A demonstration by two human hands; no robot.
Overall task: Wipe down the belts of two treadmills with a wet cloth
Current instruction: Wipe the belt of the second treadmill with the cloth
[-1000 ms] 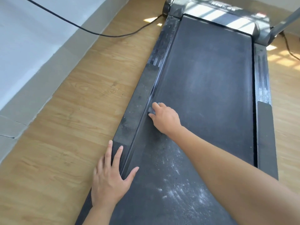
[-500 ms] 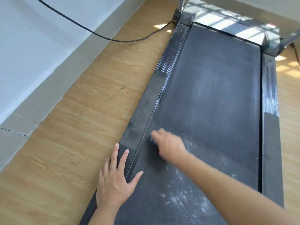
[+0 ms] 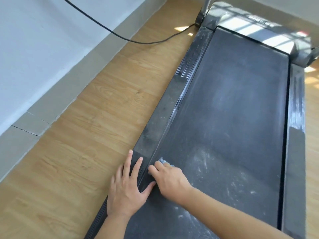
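A matte white wall (image 3: 34, 49) and a grey skirting strip (image 3: 51, 104), cracked at one joint, border the wood-grain floor (image 3: 86, 135), where a thin black cable (image 3: 103, 26) loops. The left hand (image 3: 126, 190) lies flat, fingers straight and spread, on the ribbed black side rail (image 3: 165, 109). Just beside it the right hand (image 3: 170, 181) curls over a bunched pale-blue cloth (image 3: 164, 160) — pressed on the left margin of the belt (image 3: 233, 109). That surface is dark and finely pebbled, with whitish dust streaks toward the near end. Rightmost — a second ribbed rail (image 3: 296, 152).

Likely home or gym room: treadmill (image 3: 224, 118) on wood-look floor (image 3: 77, 161), pale wall (image 3: 34, 49).
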